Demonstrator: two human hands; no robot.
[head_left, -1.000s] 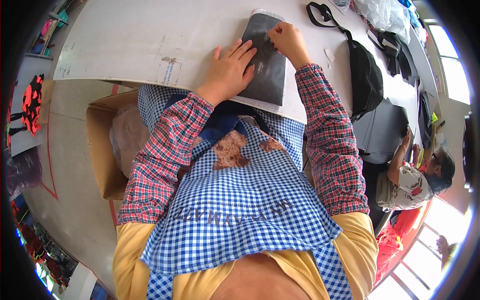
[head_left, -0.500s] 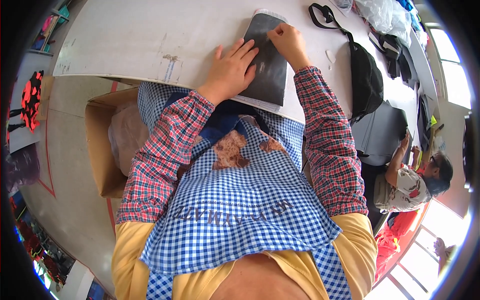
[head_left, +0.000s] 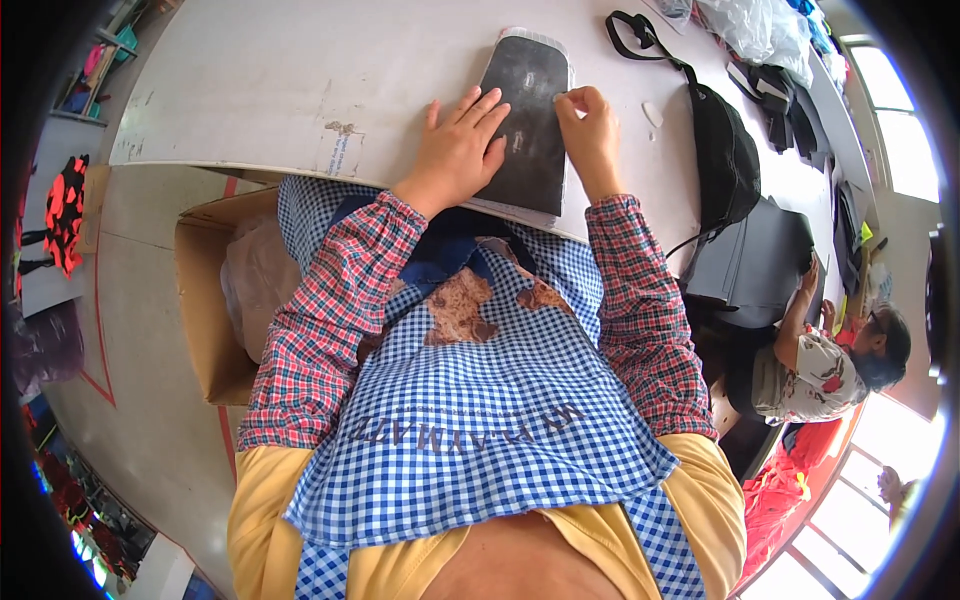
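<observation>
A black, flat, round-topped panel [head_left: 524, 160] with pale smudges lies on the white table, over whitish sheets [head_left: 568, 62] whose edges show past its top and right side. My left hand [head_left: 462, 148] rests on the panel's left edge, open, its fingers spread and pointing away from me. At the panel's right edge is my right hand [head_left: 592, 125], closed in a pinch; whatever is between the fingertips, if anything, is too small to make out.
Right of the panel lie a small white piece [head_left: 652, 114] and a black waist bag [head_left: 722, 155] with its strap. Beyond are black sheets [head_left: 755, 260] and clear plastic bags [head_left: 765, 35]. A co-worker [head_left: 822, 370] works at the right. A cardboard box [head_left: 215, 300] stands below the table edge.
My right hand has moved from the upper part of the panel down to its right edge, still pinched. My left hand stays almost where it was on the panel.
</observation>
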